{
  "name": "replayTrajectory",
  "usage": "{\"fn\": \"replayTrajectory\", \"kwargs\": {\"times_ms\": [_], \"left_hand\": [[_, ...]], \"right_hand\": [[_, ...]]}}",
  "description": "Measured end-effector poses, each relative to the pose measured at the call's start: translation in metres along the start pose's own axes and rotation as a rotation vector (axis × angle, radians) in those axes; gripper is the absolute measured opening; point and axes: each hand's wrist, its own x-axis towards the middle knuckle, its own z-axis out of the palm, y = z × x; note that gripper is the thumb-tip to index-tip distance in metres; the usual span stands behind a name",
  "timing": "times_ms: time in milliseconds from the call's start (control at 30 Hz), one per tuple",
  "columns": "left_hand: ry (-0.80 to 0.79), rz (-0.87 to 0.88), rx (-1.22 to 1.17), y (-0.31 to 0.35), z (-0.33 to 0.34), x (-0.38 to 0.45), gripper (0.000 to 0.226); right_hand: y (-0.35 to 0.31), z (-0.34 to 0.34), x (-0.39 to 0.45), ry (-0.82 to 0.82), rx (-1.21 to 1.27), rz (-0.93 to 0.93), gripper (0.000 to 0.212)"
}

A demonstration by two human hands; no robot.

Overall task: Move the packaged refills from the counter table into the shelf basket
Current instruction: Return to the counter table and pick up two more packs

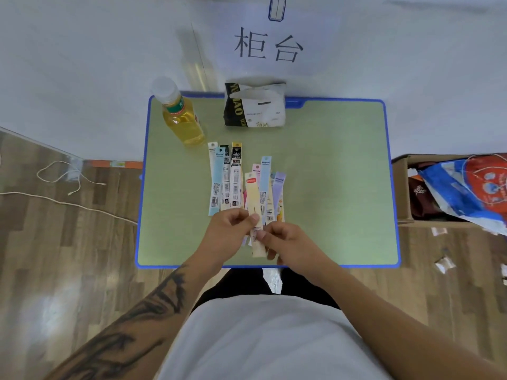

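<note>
Counter table [329, 187]: green top with a blue rim; the right half is bare and open, and so is the strip along the left edge.
Packaged refills [227, 179]: long thin packs fanned out at the table's middle, one group left and one right, their lower ends near the front edge.
Left hand [227, 234]: fingers curled, thumb and fingertips pinching a pale yellow refill pack [253, 198] near its lower half.
Right hand [285, 242]: also curled on that same pack's lower end; how many packs it grips is unclear, since several overlap.
Bottle [182, 119]: upright at the back left corner.
Tissue pack [255, 105]: at the back edge, centre.
Cardboard box [403, 187]: on the floor just beside the table's right edge.
</note>
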Motion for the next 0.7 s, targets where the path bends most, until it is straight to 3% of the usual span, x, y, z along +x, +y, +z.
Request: {"fn": "replayTrajectory", "kwargs": {"times_ms": [67,233,333,433,567,700], "left_hand": [[0.048,-0.031,-0.029,-0.003,-0.005,0.0,0.019],[0.102,-0.071,-0.009,-0.013,-0.02,0.004,0.018],[0.084,-0.083,0.024,-0.019,-0.024,0.005,0.017],[0.064,-0.088,0.078,-0.026,-0.027,0.007,0.022],[0.071,-0.085,0.082,-0.031,-0.027,0.005,0.025],[0.09,-0.067,0.09,-0.029,-0.018,-0.004,0.023]], "right_hand": [[-0.002,0.001,0.011,0.062,-0.025,0.046,0.029],[-0.003,0.002,0.063,0.449,-0.439,0.085,0.039],[-0.005,0.004,0.082,0.473,-0.651,0.172,0.05],[-0.004,0.01,0.09,0.471,-0.791,0.202,0.042],[-0.002,0.011,0.091,0.464,-0.603,0.172,0.025],[-0.002,0.004,0.073,0.486,-0.346,0.059,0.027]]}}
